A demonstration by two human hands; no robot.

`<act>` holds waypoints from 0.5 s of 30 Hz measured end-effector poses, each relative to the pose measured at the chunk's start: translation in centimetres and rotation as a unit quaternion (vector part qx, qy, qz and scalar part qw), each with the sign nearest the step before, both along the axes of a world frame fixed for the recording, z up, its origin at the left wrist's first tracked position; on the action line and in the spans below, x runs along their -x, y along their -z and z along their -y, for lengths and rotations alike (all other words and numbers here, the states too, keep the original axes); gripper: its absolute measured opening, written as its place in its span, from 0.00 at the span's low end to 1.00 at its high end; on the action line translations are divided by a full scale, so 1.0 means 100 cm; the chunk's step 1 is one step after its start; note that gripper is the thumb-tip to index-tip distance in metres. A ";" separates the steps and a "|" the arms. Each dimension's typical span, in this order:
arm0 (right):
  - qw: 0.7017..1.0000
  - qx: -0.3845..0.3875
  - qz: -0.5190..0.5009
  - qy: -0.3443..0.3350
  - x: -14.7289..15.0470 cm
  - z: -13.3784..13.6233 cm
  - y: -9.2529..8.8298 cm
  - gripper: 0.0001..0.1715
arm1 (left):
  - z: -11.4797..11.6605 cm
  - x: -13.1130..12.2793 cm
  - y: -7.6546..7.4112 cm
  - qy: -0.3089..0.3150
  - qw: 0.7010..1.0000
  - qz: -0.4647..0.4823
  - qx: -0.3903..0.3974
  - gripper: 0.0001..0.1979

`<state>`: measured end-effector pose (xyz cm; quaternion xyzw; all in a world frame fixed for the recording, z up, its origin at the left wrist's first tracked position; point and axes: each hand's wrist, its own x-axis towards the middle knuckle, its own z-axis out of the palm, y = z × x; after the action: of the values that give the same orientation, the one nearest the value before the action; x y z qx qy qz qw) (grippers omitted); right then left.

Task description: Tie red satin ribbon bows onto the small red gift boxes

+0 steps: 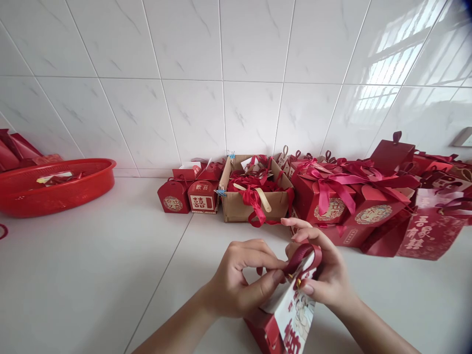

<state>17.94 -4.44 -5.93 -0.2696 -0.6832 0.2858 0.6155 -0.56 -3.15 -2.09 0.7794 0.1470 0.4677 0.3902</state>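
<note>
A red and white gift box (296, 309) with printed characters and a figure drawing stands tilted at the front of the counter. Its dark red ribbon handle (314, 254) loops over the top, with a small gold fastener (298, 282) at its base. My left hand (246, 281) pinches the ribbon's near-left end between thumb and index finger. On the other side, my right hand (328, 268) grips the box top around the handle, thumb beside the gold fastener and index finger raised. The box's lower end runs out of the frame.
Behind my hands a cardboard box (241, 212) holds red ribbons. Small red boxes (174, 196) stand left of it. Several larger red gift boxes (372, 216) with ribbons pile up at right. A red plastic basket (73, 189) sits far left, against a tiled wall (191, 118).
</note>
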 end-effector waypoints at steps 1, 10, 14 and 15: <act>1.000 -0.004 0.000 -0.001 0.000 0.000 -0.001 0.29 | 0.000 0.000 0.000 -0.001 1.000 0.002 -0.001 0.09; 1.000 -0.020 -0.005 -0.019 0.001 0.001 -0.003 0.24 | 0.000 0.002 0.000 0.036 0.999 0.009 0.007 0.14; 0.999 -0.027 -0.003 -0.026 0.001 0.001 -0.002 0.25 | 0.000 0.000 0.001 0.015 0.999 0.025 -0.040 0.12; 0.999 -0.026 -0.004 -0.031 0.001 0.002 -0.001 0.25 | -0.001 0.000 0.001 0.013 0.998 0.031 -0.049 0.11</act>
<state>17.89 -4.60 -5.79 -0.2310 -0.6958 0.2883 0.6160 -0.58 -3.09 -2.19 0.7848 0.1014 0.4926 0.3621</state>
